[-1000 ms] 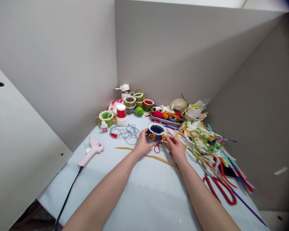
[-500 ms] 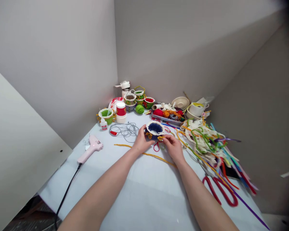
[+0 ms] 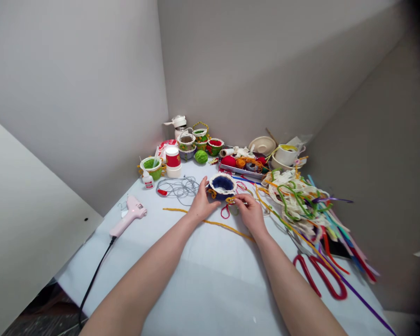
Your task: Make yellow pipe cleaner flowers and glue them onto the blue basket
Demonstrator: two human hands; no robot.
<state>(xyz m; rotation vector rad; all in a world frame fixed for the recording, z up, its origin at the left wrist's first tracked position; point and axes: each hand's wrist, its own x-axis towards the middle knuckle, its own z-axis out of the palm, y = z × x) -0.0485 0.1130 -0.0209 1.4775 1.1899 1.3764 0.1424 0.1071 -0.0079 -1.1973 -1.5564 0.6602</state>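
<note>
- Left hand (image 3: 200, 204) cups the near left side of a small blue cup (image 3: 222, 185), fingers curled against its wall.
- Right hand (image 3: 250, 212) pinches a yellow curl (image 3: 231, 199) at the cup's front, thumb and forefinger closed on it.
- The cup stands on the white table (image 3: 210, 280), between the two hands, its rim trimmed in white.
- A red loop (image 3: 225, 212) lies just below the cup; a long yellow stem (image 3: 210, 223) runs under both wrists.
- Grey wire (image 3: 178, 187) lies left of the cup, a pink glue gun (image 3: 129, 215) further left.
- A heap of coloured stems (image 3: 301, 200) sits to the right, red scissors (image 3: 322, 276) nearer the front edge.
</note>
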